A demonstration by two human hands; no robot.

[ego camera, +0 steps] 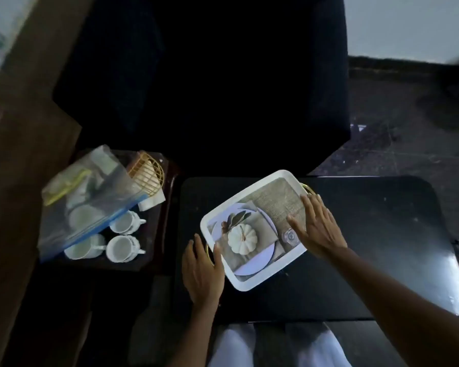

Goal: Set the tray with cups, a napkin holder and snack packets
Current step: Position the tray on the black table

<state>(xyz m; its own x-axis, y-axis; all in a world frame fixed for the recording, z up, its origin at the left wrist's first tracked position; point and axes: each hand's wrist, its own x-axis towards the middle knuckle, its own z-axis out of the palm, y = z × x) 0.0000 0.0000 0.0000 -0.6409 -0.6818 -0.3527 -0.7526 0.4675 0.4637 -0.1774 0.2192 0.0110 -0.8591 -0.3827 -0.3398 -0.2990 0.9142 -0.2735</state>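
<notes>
A white-rimmed tray [245, 286] with a printed pumpkin picture and gold handles lies turned at an angle on the black table [368, 234]. My left hand [200, 271] rests against the tray's near-left handle. My right hand [317, 226] lies flat over the tray's right side, fingers spread. Three white cups [123, 249] stand on a small dark side table [154, 234] to the left. A gold wire napkin holder [146, 173] sits at its back. A clear zip bag [90, 197] with packets and white items leans over the cups.
A dark armchair [210, 88] stands behind both tables. A brown wooden surface [19, 154] runs along the left. Dark floor [408, 115] shows at the upper right. My white-clad lap [263, 345] is at the bottom edge.
</notes>
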